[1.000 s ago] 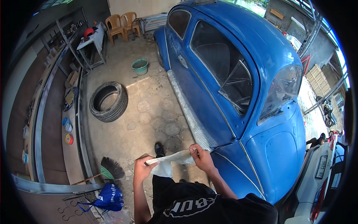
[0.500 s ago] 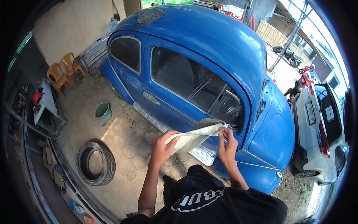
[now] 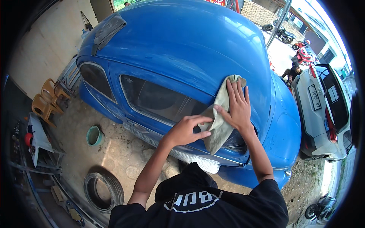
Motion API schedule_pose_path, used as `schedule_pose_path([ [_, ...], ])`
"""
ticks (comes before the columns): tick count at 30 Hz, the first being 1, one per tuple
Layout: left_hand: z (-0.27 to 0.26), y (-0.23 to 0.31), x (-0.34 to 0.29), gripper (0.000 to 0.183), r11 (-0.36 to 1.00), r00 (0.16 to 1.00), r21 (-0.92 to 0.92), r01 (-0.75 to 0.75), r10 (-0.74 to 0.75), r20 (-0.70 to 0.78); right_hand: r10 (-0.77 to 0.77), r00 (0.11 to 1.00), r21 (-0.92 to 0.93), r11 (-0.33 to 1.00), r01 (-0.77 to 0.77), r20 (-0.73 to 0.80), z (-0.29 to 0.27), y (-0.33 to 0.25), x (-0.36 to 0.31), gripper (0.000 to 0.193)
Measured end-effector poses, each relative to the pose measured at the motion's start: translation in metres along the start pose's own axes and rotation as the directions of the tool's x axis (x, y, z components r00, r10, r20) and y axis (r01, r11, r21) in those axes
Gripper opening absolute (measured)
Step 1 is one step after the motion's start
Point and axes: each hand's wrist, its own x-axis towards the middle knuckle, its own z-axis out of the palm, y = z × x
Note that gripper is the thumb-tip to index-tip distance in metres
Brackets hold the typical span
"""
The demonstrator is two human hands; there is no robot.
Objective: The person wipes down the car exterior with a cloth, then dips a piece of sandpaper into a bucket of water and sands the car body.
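Observation:
A pale grey-green cloth [image 3: 221, 133] lies partly on the roof edge of a blue rounded car [image 3: 171, 45], its lower end hanging over the side window. My right hand [image 3: 239, 108] rests flat on the upper part of the cloth, fingers stretched out, with the thumb over its left edge. Close to the cloth's left side is my left hand [image 3: 184, 130], its thumb and fingers parted. Whether its fingertips touch the cloth is hard to tell. Another dark grey cloth [image 3: 109, 32] is draped over the rear of the roof.
On the floor left of the car are a green bucket [image 3: 95, 136] and a loose tyre [image 3: 103, 189]. Yellow chairs [image 3: 47, 100] stand near the wall. A white car [image 3: 317, 110] is parked to the right, with a person [image 3: 293, 71] crouching beside it.
Both hands held the cloth up in front of the car's side; now it is against the roof edge under my right hand. My left hand has loosened from it. The view has moved closer over the roof.

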Motion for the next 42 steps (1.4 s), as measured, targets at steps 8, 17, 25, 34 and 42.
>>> schedule_pose_path([
  [8,-0.144,-0.068,0.012,0.019,0.801,0.559,0.585,0.123,0.431,-0.708,-0.106,0.955,-0.005,0.994,0.112,0.278,-0.010,-0.007,0.019,0.062],
  [17,-0.209,-0.102,0.046,0.041,0.730,0.474,0.654,0.198,0.513,-0.716,-0.323,0.880,0.101,0.946,0.308,0.349,0.013,-0.053,0.104,0.061],
  [25,-0.256,-0.120,0.047,0.044,0.670,0.455,0.732,0.126,0.617,-0.643,-0.465,0.842,0.216,0.883,0.417,0.274,0.071,-0.127,0.178,0.062],
  [34,-0.280,-0.140,0.051,0.046,0.720,0.455,0.693,-0.034,0.628,-0.631,-0.467,0.878,0.081,0.884,0.461,0.105,0.137,-0.208,0.245,0.059],
  [42,-0.286,-0.139,0.041,0.042,0.677,0.528,0.736,0.012,0.621,-0.580,-0.083,0.978,0.005,0.996,0.084,0.190,0.032,-0.131,0.129,0.064],
])
